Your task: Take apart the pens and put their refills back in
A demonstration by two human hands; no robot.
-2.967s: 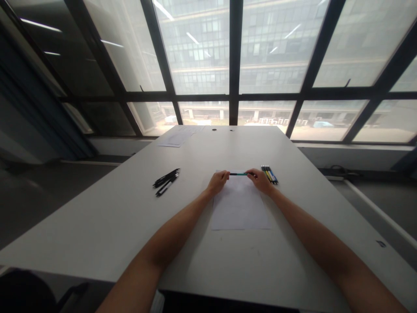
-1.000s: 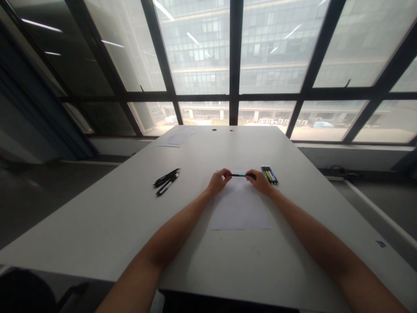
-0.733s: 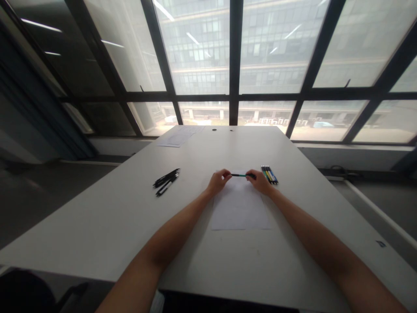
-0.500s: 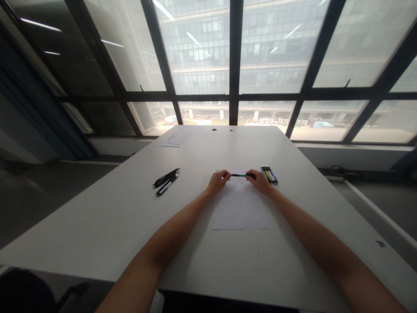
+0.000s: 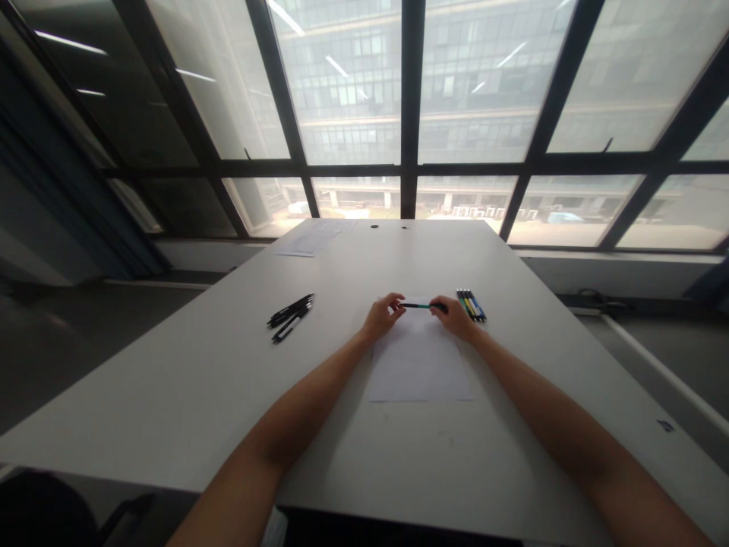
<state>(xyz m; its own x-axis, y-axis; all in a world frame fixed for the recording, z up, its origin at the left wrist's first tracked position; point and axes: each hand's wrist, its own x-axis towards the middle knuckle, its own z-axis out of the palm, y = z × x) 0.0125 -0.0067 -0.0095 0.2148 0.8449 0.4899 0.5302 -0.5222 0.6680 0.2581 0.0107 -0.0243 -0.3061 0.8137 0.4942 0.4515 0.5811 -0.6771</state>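
A wide wall of windows (image 5: pixel 410 114) with dark frames is seen at the far side of the room, and an office building is visible through the glass. A long white table (image 5: pixel 228 365) runs from the near edge of the view toward those windows.

A green pen (image 5: pixel 418 305) is held level above the far edge of a white sheet of paper (image 5: pixel 420 357), which lies flat on the table in the middle of the view. The left end of the pen is pinched by the fingers of the left hand (image 5: pixel 380 315), which are closed together on it. The right end is gripped by the right hand (image 5: pixel 454 315), whose fingers are likewise clamped around the pen. Both hands are rested at the far corners of the sheet, with the forearms stretched out from the near edge of the table.

Just to the right of the right hand, a small row of coloured pens (image 5: pixel 471 305) is laid side by side on the table, close to the hand but not touched by it. Well to the left, a loose bunch of black pens (image 5: pixel 291 316) is seen lying on the bare tabletop. At the far left of the table, near the windows, more papers (image 5: pixel 313 239) are spread flat.
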